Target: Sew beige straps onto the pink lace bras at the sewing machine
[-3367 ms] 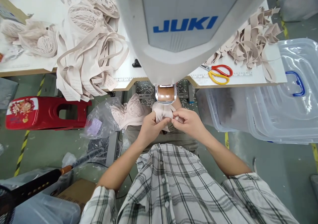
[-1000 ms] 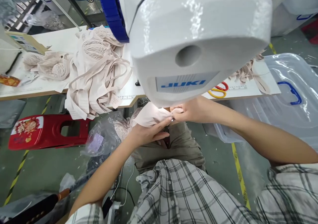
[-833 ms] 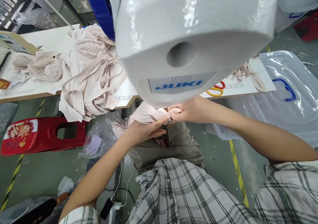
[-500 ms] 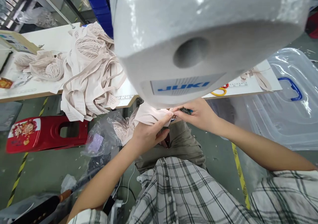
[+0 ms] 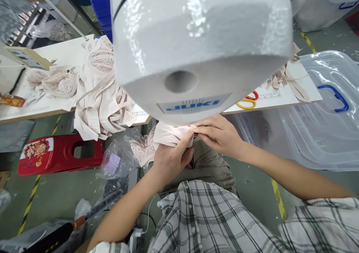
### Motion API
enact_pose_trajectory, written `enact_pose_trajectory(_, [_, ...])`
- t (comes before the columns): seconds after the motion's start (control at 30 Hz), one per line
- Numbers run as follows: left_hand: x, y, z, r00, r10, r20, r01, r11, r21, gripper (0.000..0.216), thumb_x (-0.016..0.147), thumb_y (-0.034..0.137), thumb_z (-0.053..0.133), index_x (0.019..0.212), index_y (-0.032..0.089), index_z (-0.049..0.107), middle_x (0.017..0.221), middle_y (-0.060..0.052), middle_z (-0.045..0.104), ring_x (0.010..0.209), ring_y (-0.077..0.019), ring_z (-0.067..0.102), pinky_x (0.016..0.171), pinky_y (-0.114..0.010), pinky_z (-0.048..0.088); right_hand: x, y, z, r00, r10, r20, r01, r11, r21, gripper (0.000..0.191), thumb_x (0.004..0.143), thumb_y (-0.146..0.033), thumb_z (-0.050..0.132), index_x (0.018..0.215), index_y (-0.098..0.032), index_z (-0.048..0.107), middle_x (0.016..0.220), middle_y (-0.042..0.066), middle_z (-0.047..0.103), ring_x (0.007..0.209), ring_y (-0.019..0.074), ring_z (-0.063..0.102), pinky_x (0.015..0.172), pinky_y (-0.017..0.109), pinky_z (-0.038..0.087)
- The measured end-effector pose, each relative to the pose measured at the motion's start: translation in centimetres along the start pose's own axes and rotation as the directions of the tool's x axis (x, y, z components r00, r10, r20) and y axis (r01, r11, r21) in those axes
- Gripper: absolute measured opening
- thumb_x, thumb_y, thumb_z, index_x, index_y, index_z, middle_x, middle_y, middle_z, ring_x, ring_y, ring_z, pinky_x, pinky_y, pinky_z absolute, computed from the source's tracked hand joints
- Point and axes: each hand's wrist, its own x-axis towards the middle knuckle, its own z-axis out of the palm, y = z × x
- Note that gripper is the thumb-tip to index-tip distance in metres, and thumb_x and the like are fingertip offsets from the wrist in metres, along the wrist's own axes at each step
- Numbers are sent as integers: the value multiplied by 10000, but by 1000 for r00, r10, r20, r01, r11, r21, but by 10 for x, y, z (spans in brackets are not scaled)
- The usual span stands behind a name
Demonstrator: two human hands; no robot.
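A beige lace bra [image 5: 168,134] lies under the front of the white JUKI sewing machine head [image 5: 196,66], which hides the needle area. My left hand [image 5: 171,162] is closed on its fabric, thumb and index finger pinching the right edge. Against that same edge, my right hand [image 5: 221,136] has its fingers drawn together, touching the cloth close to the left fingertips. A small dark bit shows beneath the right fingers, too hidden to name. The lace part of the bra hangs to the left, over a clear plastic bag [image 5: 116,161].
A heap of beige bras [image 5: 98,92] overhangs the table edge on the left. Yellow-handled scissors [image 5: 246,104] and fabric strips [image 5: 288,83] lie on the right. A red stool [image 5: 61,154] stands at lower left, a clear plastic bin lid [image 5: 314,133] at right.
My right hand held a small dark tool between its fingers earlier; that tool no longer shows. Its fingers have come onto the fabric edge. The camera view has shifted slightly.
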Motion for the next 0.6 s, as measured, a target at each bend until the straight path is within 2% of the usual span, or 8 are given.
enact_pose_trajectory(0.07, [-1,-6,-4,999,22,30,-21,999,-33,535,924,209,621,1442,160,495,1200,-144,730,1057,-258,720,901,-364,605,-3,2,0,997,-72,-11,71,994,-79,272,917,-122,551,1063,-278,718,1063,9,775,1046,175,688,997,390,499])
enact_pose_trajectory(0.13, [0,-15,-9,995,82,56,-78,994,-70,514,925,206,621,1427,171,513,1215,-138,724,1104,-248,705,949,-357,585,-1,2,-1,998,-60,17,62,991,-121,287,909,-111,546,1023,-300,728,1038,-14,780,1051,177,678,1028,407,469])
enact_pose_trajectory(0.23, [3,-29,-15,980,184,82,-180,982,-51,466,916,177,627,1377,208,563,1218,-113,726,1122,-237,700,957,-337,573,3,-2,-5,995,30,92,-22,996,-92,269,909,-149,547,952,-321,749,1004,-8,774,1044,201,663,1026,436,452])
enact_pose_trajectory(0.33, [7,-32,-16,976,198,89,-202,978,43,432,899,151,625,1327,206,596,1134,-90,753,975,-219,738,852,-306,597,0,-7,-7,979,174,107,-177,984,19,253,904,-185,542,961,-308,755,962,38,737,999,219,653,959,433,483])
enact_pose_trajectory(0.4, [9,-26,-16,982,152,108,-162,983,88,424,887,155,619,1308,211,607,1112,-84,757,926,-232,741,791,-317,608,-3,-7,-5,931,347,114,-363,916,173,246,933,-251,524,1063,-290,729,926,49,698,901,205,650,846,389,526])
enact_pose_trajectory(0.47, [10,-17,-16,985,99,139,-114,987,110,427,883,157,608,1307,214,608,1157,-98,745,970,-265,732,790,-351,613,-2,-3,0,840,508,191,-542,771,335,312,973,-346,487,1233,-273,642,899,40,670,759,176,627,715,332,537])
enact_pose_trajectory(0.53, [10,-7,-16,987,44,155,-65,989,131,430,889,155,601,1316,202,604,1194,-119,733,1019,-287,720,822,-378,611,4,4,9,774,588,235,-627,662,410,409,979,-429,485,1342,-253,548,914,39,663,698,163,602,677,311,536])
enact_pose_trajectory(0.6, [10,2,-15,988,-23,153,-2,987,164,428,902,167,602,1329,188,597,1188,-136,732,1035,-293,714,845,-387,606,14,12,19,772,606,193,-626,673,393,458,959,-476,515,1347,-235,534,985,63,661,766,185,616,735,333,547])
